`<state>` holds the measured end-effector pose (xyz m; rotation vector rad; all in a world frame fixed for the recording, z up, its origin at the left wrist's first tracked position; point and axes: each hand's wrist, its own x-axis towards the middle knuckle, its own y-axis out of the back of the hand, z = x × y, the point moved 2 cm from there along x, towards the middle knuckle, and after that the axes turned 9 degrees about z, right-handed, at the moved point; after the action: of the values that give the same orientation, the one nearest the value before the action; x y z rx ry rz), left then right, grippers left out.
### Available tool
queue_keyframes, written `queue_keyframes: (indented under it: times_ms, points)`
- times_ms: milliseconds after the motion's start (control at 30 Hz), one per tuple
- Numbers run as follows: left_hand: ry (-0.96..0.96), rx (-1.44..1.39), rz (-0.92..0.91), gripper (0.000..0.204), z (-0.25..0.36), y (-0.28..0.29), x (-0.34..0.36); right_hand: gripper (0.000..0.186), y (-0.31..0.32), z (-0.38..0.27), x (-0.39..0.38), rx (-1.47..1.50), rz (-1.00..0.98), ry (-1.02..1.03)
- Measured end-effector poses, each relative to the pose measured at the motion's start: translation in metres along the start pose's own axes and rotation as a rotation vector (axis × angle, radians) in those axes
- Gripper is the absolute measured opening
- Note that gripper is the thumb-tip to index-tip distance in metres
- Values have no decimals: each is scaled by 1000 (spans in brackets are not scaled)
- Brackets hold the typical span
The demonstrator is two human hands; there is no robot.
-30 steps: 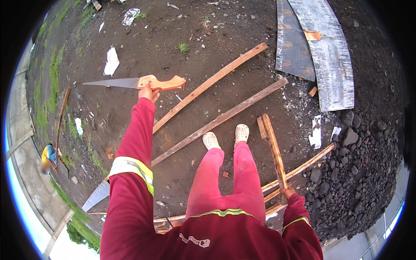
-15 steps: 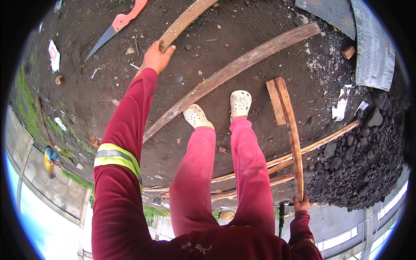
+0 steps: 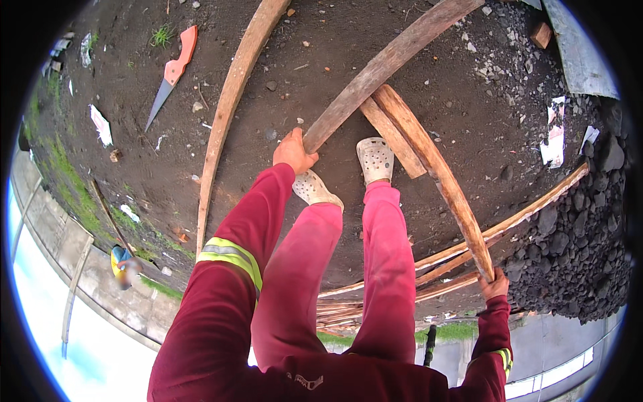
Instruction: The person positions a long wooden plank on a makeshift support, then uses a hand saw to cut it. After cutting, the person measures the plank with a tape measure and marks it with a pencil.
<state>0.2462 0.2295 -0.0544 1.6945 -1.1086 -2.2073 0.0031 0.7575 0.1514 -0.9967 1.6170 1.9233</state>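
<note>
My left hand (image 3: 293,151) is closed on the near end of a long weathered wooden plank (image 3: 388,63) that runs up and to the right over the dark soil. My right hand (image 3: 494,285), low at the right, grips the near end of a reddish wooden batten (image 3: 435,174) that slants up-left, where it lies against a shorter batten (image 3: 392,137). My feet in white clogs (image 3: 375,159) stand between the two. A second long plank (image 3: 228,107) lies on the ground to the left. An orange-handled handsaw (image 3: 174,70) lies on the soil at upper left, apart from both hands.
A heap of dark stones (image 3: 576,254) fills the right side. Corrugated metal sheet (image 3: 576,47) lies at upper right. Several thin wooden slats (image 3: 429,268) lie behind my legs. Paper scraps (image 3: 556,137) dot the soil. A concrete kerb (image 3: 74,268) with a grass strip runs along the left.
My left hand held the handsaw a second ago. The saw now lies on the ground and that hand grips a plank's end. My right hand has kept hold of the batten.
</note>
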Motion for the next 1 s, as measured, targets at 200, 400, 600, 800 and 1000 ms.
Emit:
queue_keyframes:
  times_ms: [200, 400, 600, 800, 1000]
  points:
    - [7, -56, 38, 58, -1, 14, -13, 42, -60, -112, 122, 78, 30, 232]
    - [-23, -21, -14, 64, 4, 5, 1, 45, -96, -190, 186, 32, 3, 308]
    - [-39, 70, 612, 82, -58, 62, 27, 46, -100, -196, 195, 69, -8, 319]
    - [291, 235, 200, 71, -127, 111, 112, 46, -99, -192, 191, 45, 40, 350]
    - [107, 348, 247, 63, -142, 144, 85, 45, -96, -197, 186, -94, 180, 408]
